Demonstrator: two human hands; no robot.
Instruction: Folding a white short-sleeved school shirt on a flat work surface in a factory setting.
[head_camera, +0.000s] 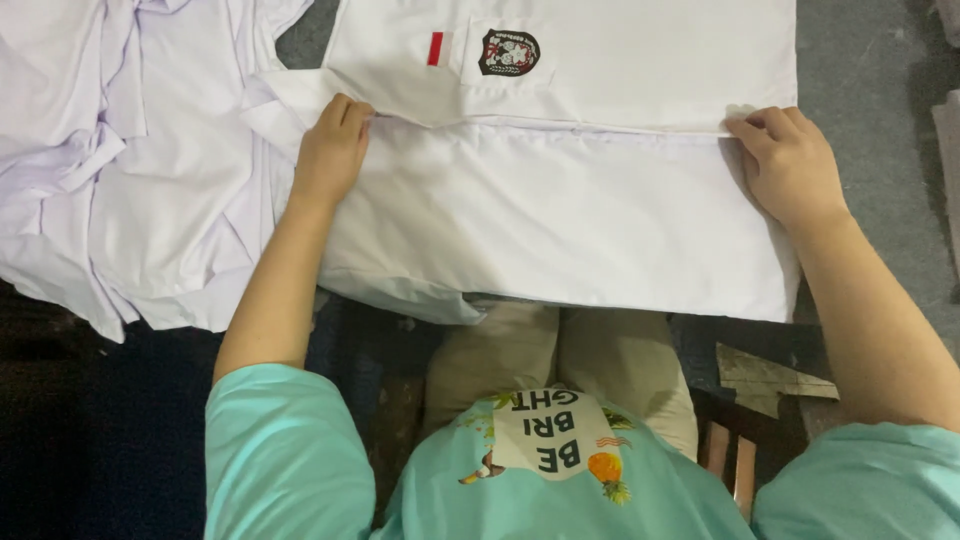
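A white shirt lies spread flat in front of me, with a dark round badge on its chest pocket and a small red and white patch beside it. My left hand presses its curled fingers on the shirt's front edge near the collar. At the other end, my right hand pinches the same folded edge near the hem. Both hands hold the fabric along one straight line across the shirt.
A heap of crumpled white shirts lies to the left. The shirts rest on a grey surface. Below are my knees in beige trousers, a teal printed t-shirt, and a wooden stool edge.
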